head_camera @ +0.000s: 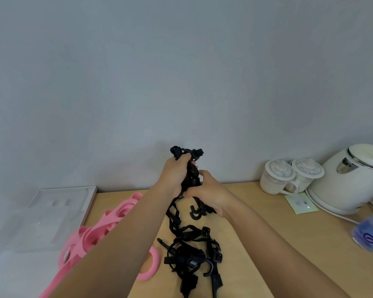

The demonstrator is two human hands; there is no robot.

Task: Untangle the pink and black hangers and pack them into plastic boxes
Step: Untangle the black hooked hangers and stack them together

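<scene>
Black plastic fills both grips. The left grip (174, 173) has its fingers curled tight round the top of the black hangers (190, 254), holding that end up off the bench (267, 244). The right grip (207, 193) is closed on the same bunch just below, thumb and fingers pinching a strand, with hooks hanging beside its wrist. From there a chain of links drops to a knotted heap on the bench between the forearms.

The step in hand looks like freeing one hanger from the rest. It seems best to use the left as the anchor and let the right feed one hook or clip back through its loop. Pulling the ends apart would likely cinch the heap tighter. Lifting higher should let the weight open the links and show which piece is caught. The small clips could snap if forced.

Pink hangers (108, 220) lie on the bench to the left, partly under the left forearm and seemingly clear of the black ones. The clear box (52, 211) sits just beside them, further left. Cups (289, 177) and a kettle (351, 179) stand well off to the right.
</scene>
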